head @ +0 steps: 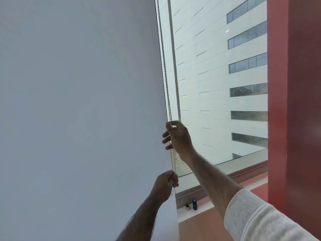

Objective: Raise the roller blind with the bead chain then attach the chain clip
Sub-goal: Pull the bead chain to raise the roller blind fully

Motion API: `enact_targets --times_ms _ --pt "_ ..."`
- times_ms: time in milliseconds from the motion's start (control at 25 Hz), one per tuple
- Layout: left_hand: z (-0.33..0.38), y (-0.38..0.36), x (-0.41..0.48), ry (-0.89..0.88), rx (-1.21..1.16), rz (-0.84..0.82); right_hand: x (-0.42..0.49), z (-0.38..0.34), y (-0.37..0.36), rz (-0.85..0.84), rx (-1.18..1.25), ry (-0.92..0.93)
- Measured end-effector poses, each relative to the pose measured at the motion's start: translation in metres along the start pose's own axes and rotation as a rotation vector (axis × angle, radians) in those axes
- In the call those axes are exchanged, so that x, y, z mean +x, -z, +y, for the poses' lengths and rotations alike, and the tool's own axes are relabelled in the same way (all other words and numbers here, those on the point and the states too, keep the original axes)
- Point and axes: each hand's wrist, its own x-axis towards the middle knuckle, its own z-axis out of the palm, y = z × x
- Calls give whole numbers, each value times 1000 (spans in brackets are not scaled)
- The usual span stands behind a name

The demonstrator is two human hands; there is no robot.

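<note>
So the blind (78, 110) is basically still all the way down here, it fills the whole left side of the view and its right edge runs down past the window sill (246, 173) with no bottom bar in sight, so I'd say the raising part has barely got going, if at all. To the right of it there's just a strip of window (208, 84) showing, with the red wall (295, 101) past that. The bead chain (165, 70) hangs as two strands right beside the blind's right edge, coming down from the top of the view. Right hand (178, 138) is up higher, thumb and first finger pinched together on the chain with the other fingers fanned out loose toward the blind. Left hand (165, 184) is lower down, near where the blind's edge meets the sill, closed in a fist around the chain, with a bit of it dangling out below. Looks like a hand-over-hand pull to me. Still left: pretty much the whole lift, then the clip. There are a couple of small dark things (194, 204) sitting on the sill just beside the blind's edge, but they're too small to tell if either is the clip, so that bit's clearly not done yet.
</note>
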Motion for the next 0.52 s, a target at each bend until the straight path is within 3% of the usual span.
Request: enact_targets --times_ms 160,240,520 --pt "2 5 3 -28 -2 -22 6 -4 1 171 -61 121" --pt "7 3 3 -24 -6 -5 4 -3 2 178 -33 116" --pt "28 21 14 79 -506 213 -21 -4 2 172 21 205"
